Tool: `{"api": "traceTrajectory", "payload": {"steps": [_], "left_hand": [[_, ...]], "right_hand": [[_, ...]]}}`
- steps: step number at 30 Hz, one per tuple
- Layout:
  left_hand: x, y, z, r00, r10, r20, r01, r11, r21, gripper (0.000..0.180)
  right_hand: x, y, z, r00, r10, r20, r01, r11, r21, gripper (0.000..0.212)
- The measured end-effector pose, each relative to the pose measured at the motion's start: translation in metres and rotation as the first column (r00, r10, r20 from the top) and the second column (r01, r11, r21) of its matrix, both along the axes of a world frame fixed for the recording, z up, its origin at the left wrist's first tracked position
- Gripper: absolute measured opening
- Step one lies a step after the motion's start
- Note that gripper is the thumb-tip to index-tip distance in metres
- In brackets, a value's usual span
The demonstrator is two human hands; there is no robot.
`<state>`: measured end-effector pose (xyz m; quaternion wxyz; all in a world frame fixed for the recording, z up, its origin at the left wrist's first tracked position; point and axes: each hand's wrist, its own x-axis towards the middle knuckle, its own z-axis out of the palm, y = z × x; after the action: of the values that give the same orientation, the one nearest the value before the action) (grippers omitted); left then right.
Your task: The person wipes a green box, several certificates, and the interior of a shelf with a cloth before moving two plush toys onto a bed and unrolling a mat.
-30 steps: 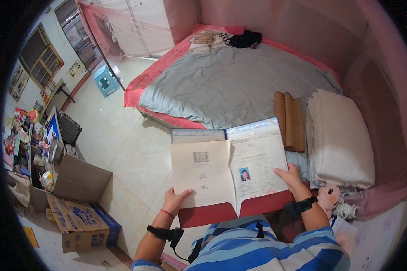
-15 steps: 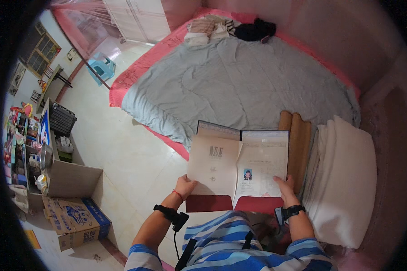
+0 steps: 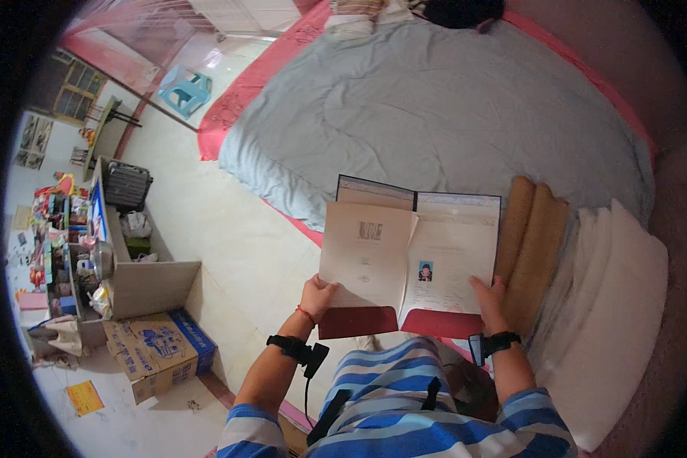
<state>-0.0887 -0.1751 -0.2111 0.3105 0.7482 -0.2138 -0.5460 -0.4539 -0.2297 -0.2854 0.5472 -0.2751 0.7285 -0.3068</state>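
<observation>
In front of my body I hold an open paper booklet [image 3: 368, 256], with an open dark-edged folder [image 3: 378, 192] showing behind its top and a red cover [image 3: 359, 323] below. A small portrait photo [image 3: 425, 271] with a blue background is on the right-hand page; the print is too small to make out. My left hand [image 3: 315, 296] is closed on the lower left edge, thumb in front. Gripping the lower right edge is my right hand [image 3: 490, 299], its thumb lying on the page. The hands' other fingers are mostly hidden behind the covers.
Ahead is a bed [image 3: 435, 114] with a grey sheet and pink edging. Tan rolled mats [image 3: 528, 229] and white folded bedding [image 3: 611, 328] lie at right. To the left stand a cardboard box [image 3: 156, 351], a crowded shelf [image 3: 156, 290] and a blue stool [image 3: 183, 93].
The view has shifted, so the bed sits higher and the box further right in the picture. The booklet and both hands appear slightly higher; both grips are unchanged.
</observation>
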Motion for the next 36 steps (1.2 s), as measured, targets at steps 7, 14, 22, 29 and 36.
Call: {"api": "traceTrajectory", "payload": {"steps": [7, 14, 22, 29, 36], "left_hand": [[0.065, -0.014, 0.019, 0.997, 0.071, 0.023, -0.069, 0.996, -0.047, 0.028], [0.193, -0.066, 0.025, 0.979, 0.197, 0.053, -0.193, 0.979, -0.063, 0.030], [0.400, -0.165, -0.023, 0.912, 0.081, 0.402, -0.039, 0.993, -0.112, 0.027], [0.546, -0.247, -0.058, 0.816, 0.144, 0.560, -0.034, 0.979, -0.202, 0.014], [0.619, -0.287, -0.123, 0.867, 0.009, 0.497, 0.119, 0.967, -0.225, 0.031]], "right_hand": [[0.062, -0.047, 0.017, 0.994, 0.049, 0.102, -0.047, 0.998, -0.029, 0.050], [0.197, -0.117, 0.022, 0.990, 0.113, 0.087, -0.107, 0.992, -0.071, 0.044], [0.398, -0.190, -0.032, 0.998, 0.034, 0.061, -0.031, 0.998, -0.056, 0.036], [0.541, -0.259, -0.057, 0.998, 0.037, 0.044, -0.036, 0.999, -0.039, 0.051], [0.571, -0.277, -0.051, 0.981, 0.195, 0.021, -0.194, 0.980, -0.039, 0.056]]}}
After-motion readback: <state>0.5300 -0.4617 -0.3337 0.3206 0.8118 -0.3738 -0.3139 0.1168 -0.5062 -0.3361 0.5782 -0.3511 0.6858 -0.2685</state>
